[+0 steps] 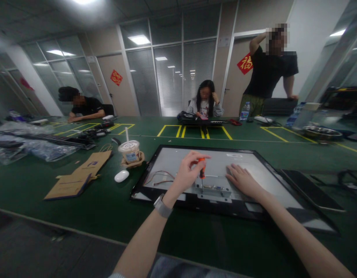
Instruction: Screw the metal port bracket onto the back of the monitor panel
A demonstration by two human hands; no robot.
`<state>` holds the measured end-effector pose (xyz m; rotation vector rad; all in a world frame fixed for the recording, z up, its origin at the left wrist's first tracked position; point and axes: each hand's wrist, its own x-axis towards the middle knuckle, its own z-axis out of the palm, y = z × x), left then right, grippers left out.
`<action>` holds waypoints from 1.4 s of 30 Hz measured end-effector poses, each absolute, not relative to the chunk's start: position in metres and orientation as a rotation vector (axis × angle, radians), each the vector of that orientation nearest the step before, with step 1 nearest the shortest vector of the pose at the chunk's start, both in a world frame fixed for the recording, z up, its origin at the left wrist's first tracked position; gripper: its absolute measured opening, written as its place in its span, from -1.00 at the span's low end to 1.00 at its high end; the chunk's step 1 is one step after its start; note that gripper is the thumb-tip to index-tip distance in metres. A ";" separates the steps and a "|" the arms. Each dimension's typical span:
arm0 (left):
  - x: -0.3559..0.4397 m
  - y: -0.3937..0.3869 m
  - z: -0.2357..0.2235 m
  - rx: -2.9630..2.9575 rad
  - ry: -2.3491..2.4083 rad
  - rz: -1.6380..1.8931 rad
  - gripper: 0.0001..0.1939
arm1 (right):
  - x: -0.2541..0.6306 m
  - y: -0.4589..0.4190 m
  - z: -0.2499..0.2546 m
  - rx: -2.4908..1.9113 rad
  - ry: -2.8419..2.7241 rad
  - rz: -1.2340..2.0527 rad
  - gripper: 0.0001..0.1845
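My left hand [187, 172], with a watch [163, 206] on its wrist, grips an orange and black screwdriver [202, 169] by the handle. The screwdriver stands upright, its shaft pointing down at a metal bracket [215, 190] with ports. That bracket sits near the close edge of a large flat display panel [175, 156], which lies on the table with its grey back up. Flat on the panel, to the right of the bracket, rests my right hand [243, 180] with its fingers spread. Thin wires [162, 182] run over the panel's left part. The screwdriver's tip is too small to make out clearly.
On the green table [103, 216], left of the panel, are a white mouse [121, 176], a drink cup [130, 151] with a straw and a paper bag [70, 186]. A dark flat panel [310, 189] lies to the right. Three people are across the table.
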<state>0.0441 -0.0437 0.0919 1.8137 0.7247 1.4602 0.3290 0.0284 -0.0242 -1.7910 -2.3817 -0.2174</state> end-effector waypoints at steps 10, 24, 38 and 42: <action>0.044 -0.045 0.093 1.796 0.727 1.430 -0.79 | 0.329 0.028 -0.022 -1.839 -2.419 -0.230 -0.36; 0.045 -0.038 0.082 1.729 0.634 1.424 -0.77 | 0.333 0.033 -0.033 -1.800 -2.372 -0.262 -0.40; 0.049 -0.042 0.087 1.739 0.795 1.588 -0.87 | 0.332 0.032 -0.032 -1.826 -2.377 -0.264 -0.40; 0.050 -0.042 0.088 1.707 0.813 1.593 -0.86 | 0.332 0.033 -0.032 -1.817 -2.367 -0.255 -0.41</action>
